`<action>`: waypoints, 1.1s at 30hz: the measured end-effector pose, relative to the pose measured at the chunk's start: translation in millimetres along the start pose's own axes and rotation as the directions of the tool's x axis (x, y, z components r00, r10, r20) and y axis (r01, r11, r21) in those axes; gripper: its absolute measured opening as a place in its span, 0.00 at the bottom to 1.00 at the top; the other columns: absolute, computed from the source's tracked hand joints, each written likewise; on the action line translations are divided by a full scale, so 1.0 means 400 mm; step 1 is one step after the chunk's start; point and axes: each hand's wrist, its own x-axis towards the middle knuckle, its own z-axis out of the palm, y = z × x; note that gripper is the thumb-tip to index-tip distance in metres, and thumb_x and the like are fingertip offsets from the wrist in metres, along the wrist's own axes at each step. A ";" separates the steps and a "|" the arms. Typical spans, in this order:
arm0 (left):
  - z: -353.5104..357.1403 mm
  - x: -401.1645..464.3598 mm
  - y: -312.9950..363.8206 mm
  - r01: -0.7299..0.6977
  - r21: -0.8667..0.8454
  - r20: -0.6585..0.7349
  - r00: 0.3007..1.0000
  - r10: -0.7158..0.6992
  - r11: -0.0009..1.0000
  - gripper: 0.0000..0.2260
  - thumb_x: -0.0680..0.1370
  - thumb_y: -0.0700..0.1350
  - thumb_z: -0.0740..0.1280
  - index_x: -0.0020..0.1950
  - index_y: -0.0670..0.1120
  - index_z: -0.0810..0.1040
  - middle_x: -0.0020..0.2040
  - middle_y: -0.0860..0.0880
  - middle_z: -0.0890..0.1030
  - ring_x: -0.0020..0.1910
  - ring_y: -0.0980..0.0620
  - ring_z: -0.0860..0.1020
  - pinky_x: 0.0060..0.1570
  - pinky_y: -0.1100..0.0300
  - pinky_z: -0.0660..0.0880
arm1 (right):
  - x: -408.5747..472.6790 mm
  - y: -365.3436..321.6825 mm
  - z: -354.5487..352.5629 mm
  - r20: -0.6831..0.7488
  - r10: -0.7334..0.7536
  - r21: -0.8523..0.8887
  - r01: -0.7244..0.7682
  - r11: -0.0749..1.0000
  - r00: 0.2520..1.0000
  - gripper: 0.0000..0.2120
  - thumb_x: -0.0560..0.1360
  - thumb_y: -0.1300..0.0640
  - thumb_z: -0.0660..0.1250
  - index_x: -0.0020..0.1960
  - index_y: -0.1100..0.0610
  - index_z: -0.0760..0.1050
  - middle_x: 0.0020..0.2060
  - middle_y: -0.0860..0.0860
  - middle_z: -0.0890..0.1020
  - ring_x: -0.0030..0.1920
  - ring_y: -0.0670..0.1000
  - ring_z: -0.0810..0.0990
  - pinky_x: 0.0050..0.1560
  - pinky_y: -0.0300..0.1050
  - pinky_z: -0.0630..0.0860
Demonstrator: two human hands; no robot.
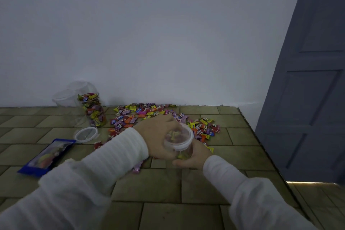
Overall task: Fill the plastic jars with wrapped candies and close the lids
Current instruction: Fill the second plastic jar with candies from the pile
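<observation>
A clear plastic jar point(183, 152) with wrapped candies inside sits between my hands above the table. My right hand point(194, 157) grips its body from below. My left hand point(158, 136) curls round its translucent lid point(179, 137) from the left. A second jar point(94, 112), full of candies, stands open-topped at the back left. A loose lid point(86, 134) lies in front of it. A spread of colourful wrapped candies point(149, 115) covers the table behind my hands.
Empty clear containers point(71, 95) stand against the white wall at the back left. A blue candy bag point(46, 157) lies flat at the left. The table's right edge point(261, 145) borders a grey door point(308, 89).
</observation>
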 end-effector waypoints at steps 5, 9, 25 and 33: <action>0.019 -0.013 0.051 0.057 0.287 0.069 0.994 -0.080 0.956 0.29 0.72 0.58 0.65 0.70 0.51 0.61 0.62 0.51 0.67 0.58 0.50 0.70 0.51 0.57 0.73 | -0.004 -0.006 0.005 0.001 -0.016 0.012 0.016 1.000 1.000 0.33 0.61 0.53 0.80 0.63 0.48 0.72 0.54 0.42 0.80 0.55 0.42 0.78 0.57 0.37 0.74; 0.042 0.008 0.103 0.148 0.386 0.040 0.983 -0.177 0.911 0.29 0.73 0.57 0.66 0.69 0.46 0.61 0.62 0.46 0.67 0.55 0.47 0.72 0.49 0.56 0.73 | -0.004 -0.012 0.006 0.001 0.005 0.008 -0.005 1.000 1.000 0.29 0.63 0.58 0.79 0.60 0.50 0.73 0.51 0.43 0.80 0.53 0.44 0.78 0.54 0.37 0.75; 0.039 -0.003 0.052 0.122 0.231 -0.012 0.992 -0.123 0.965 0.35 0.70 0.71 0.45 0.68 0.54 0.70 0.65 0.54 0.75 0.59 0.50 0.74 0.58 0.54 0.71 | 0.001 0.008 0.008 -0.031 0.031 0.040 -0.029 0.999 0.999 0.33 0.61 0.54 0.80 0.63 0.48 0.70 0.53 0.42 0.79 0.54 0.42 0.78 0.52 0.34 0.75; 0.002 -0.035 -0.020 0.452 -0.225 -0.415 0.757 -0.505 0.863 0.13 0.81 0.48 0.58 0.63 0.47 0.75 0.52 0.46 0.81 0.51 0.46 0.77 0.47 0.56 0.71 | -0.013 0.010 0.005 -0.042 0.014 -0.018 -0.014 1.000 0.999 0.36 0.60 0.51 0.81 0.62 0.45 0.68 0.52 0.36 0.76 0.54 0.40 0.75 0.49 0.26 0.70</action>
